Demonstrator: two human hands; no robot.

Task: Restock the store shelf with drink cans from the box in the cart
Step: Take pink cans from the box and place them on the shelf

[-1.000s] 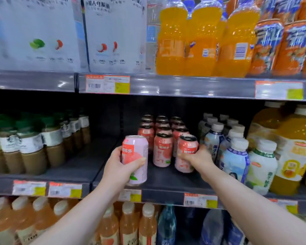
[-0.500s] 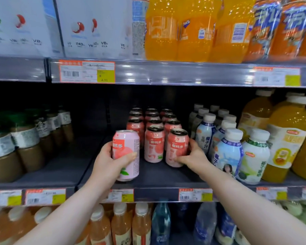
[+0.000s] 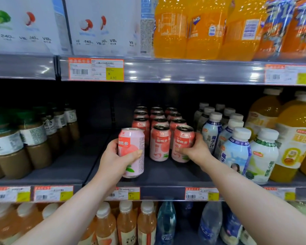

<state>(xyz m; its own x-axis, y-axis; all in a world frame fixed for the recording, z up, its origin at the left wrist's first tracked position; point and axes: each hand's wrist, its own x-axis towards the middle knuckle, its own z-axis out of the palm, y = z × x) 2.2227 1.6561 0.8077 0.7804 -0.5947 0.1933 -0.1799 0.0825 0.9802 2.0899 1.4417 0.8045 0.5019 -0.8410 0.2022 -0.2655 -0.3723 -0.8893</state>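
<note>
**Two cans going into the front row of the peach-drink block**

The left hand (image 3: pixel 113 158) is wrapped round a pink can (image 3: pixel 131 152), upright at the front of the shelf (image 3: pixel 166 175); whether its base already rests there I cannot tell. The right hand (image 3: pixel 194 149) curls round the front-right can (image 3: pixel 183 144), which stands beside the middle can (image 3: pixel 160 142) and close to the white-capped bottles (image 3: pixel 237 152). The box and cart are out of sight. To do this well, I would move the pink can back into the open slot left of the middle can, against the rows of cans (image 3: pixel 155 117) behind it. Turn its label outward and let go only once it sits flat. The right hand should square its can without nudging the bottles.
</note>
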